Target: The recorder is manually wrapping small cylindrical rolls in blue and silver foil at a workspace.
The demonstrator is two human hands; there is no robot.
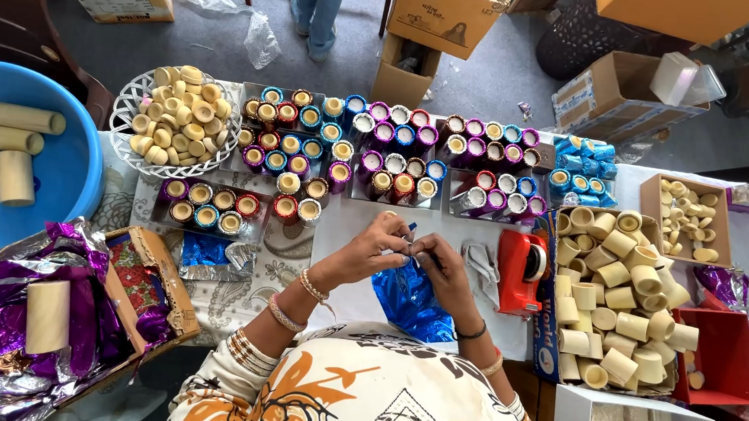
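1. Head view: both hands meet just in front of the person's chest, above the tabletop [347, 226]. The left hand [372, 249] and the right hand [444, 271] are closed together on a small roll [409, 239] wrapped in blue foil, only a sliver of which shows between the fingers.
2. A crumpled sheet of blue foil [412, 304] hangs and lies directly beneath the hands, touching the tabletop edge near the person's lap.
3. Just right of the right hand sits a red tape dispenser [522, 272]; beyond it is a carton of bare cream tubes [615, 312].
4. Ahead of the hands, trays of finished wrapped tubes [396, 142] in purple, blue, red and silver stand in rows (open ends up).
5. At the left are a white basket of cream caps [176, 120], a blue tub [65, 174] holding longer tubes, and a box of purple foil [4, 318].
6. To do the wrapping well, I judge the foil should be kept taut around the roll, with both thumbs pressing the seam flat while the loose ends are tucked neatly in; a slack grip would likely leave wrinkles or let the foil tear.
7. Someone else's legs [317, 8] stand beyond the tabletop.
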